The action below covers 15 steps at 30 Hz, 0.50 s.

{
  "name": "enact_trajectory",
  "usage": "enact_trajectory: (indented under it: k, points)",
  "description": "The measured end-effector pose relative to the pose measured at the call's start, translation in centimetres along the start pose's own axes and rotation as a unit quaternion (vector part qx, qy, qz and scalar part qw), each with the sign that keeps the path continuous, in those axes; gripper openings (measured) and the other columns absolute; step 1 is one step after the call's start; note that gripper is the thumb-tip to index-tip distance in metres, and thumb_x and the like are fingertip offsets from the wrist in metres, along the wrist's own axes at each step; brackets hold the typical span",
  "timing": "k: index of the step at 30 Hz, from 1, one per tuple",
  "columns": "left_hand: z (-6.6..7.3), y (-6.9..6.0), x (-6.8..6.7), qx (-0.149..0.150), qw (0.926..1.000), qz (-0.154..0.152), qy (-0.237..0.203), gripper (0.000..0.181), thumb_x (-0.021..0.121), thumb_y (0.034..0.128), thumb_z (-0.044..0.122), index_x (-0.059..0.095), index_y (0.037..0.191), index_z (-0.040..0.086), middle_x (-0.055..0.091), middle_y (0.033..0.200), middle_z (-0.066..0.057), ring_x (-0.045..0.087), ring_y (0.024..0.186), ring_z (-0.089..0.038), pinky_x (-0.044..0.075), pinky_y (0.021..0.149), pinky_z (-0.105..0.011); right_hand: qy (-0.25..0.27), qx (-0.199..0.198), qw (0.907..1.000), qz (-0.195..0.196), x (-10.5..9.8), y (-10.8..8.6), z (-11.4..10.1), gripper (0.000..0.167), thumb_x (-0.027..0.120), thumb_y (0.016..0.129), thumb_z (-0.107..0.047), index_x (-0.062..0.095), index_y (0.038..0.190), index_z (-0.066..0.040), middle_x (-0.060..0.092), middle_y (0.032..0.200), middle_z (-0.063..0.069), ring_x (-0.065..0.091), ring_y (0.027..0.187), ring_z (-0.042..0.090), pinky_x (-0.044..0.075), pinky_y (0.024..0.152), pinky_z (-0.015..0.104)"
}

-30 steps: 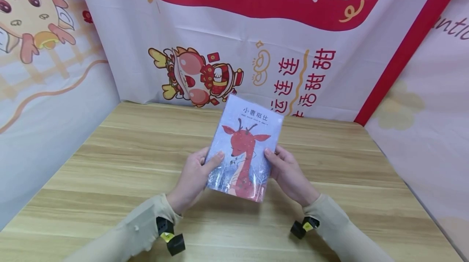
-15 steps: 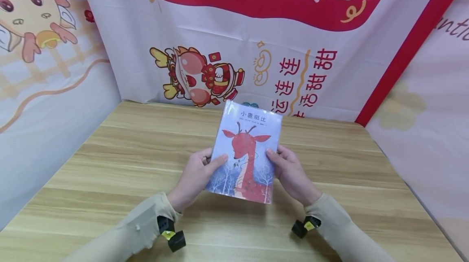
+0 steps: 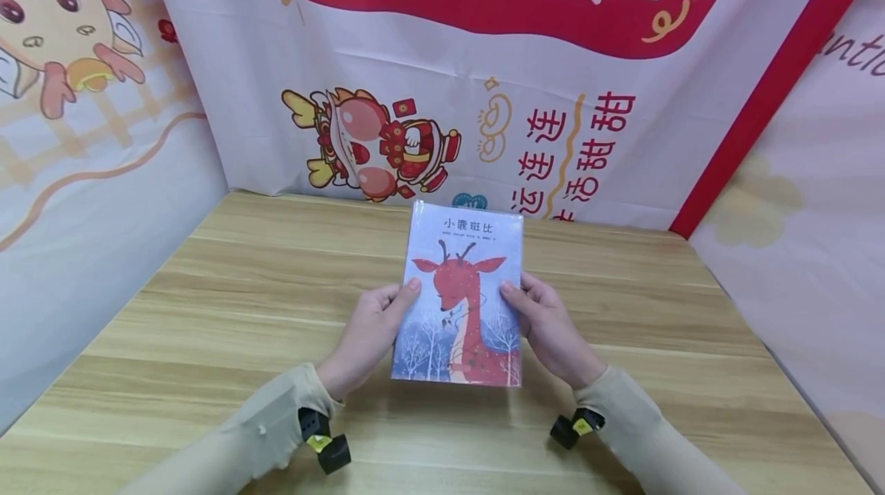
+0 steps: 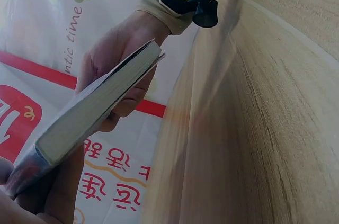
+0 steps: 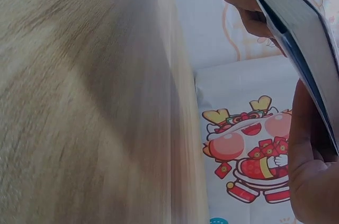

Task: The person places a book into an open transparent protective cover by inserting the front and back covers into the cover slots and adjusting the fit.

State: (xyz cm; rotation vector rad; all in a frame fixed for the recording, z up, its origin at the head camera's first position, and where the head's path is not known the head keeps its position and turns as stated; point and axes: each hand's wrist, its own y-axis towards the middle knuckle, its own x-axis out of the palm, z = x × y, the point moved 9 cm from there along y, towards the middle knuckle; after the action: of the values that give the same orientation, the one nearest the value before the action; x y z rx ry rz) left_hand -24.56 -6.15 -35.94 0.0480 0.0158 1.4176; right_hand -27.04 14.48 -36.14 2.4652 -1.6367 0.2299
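Observation:
A book point(image 3: 459, 310) with a blue cover and a red deer is held upright-facing between both hands in the head view. My left hand point(image 3: 366, 333) grips its left edge, thumb on the front cover and fingers behind. On the opposite edge, my right hand point(image 3: 553, 330) holds it the same way. Both wrist views show the book raised off the table; its page edges appear in the left wrist view as a thick pale block point(image 4: 100, 102). In the right wrist view the book point(image 5: 302, 33) slants across the upper right, with fingers underneath.
The wooden table point(image 3: 242, 310) stretches under the hands to a printed cloth backdrop point(image 3: 415, 57) at its far edge. More printed cloth hangs at the left point(image 3: 90, 172) and right. A small black camera sits on each wrist.
The book has turned from a tilt to nearly straight, its top edge shifting left and nearer. The left thumb has moved slightly up its edge. Both hands keep hold.

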Motion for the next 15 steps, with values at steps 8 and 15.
enact_trajectory:
  k: [8, 15]
  points:
    - [-0.66, 0.21, -0.02, -0.026, 0.9992, 0.003, -0.031, 0.043, 0.050, 0.1040, 0.036, 0.067, 0.107, -0.004, 0.072, 0.090, -0.017, 0.070, 0.073, -0.025, 0.059, 0.064, -0.037, -0.014, 0.020, 0.9996, 0.014, -0.50, 0.05, 0.50, 0.051, 0.057, 0.101, -0.027, 0.042, 0.145, -0.005, 0.059, 0.129, 0.019, 0.064, 0.107, 0.029, 0.053, 0.090, 0.040]
    - [-0.77, 0.30, -0.08, -0.029, 0.9991, -0.001, -0.032, 0.047, 0.050, 0.1032, 0.039, 0.066, 0.109, -0.005, 0.071, 0.091, -0.018, 0.070, 0.074, -0.026, 0.059, 0.065, -0.039, -0.025, 0.029, 0.9985, 0.040, -0.85, 0.02, 0.41, 0.052, 0.060, 0.099, -0.026, 0.044, 0.144, -0.004, 0.057, 0.129, 0.019, 0.063, 0.108, 0.029, 0.052, 0.092, 0.040]
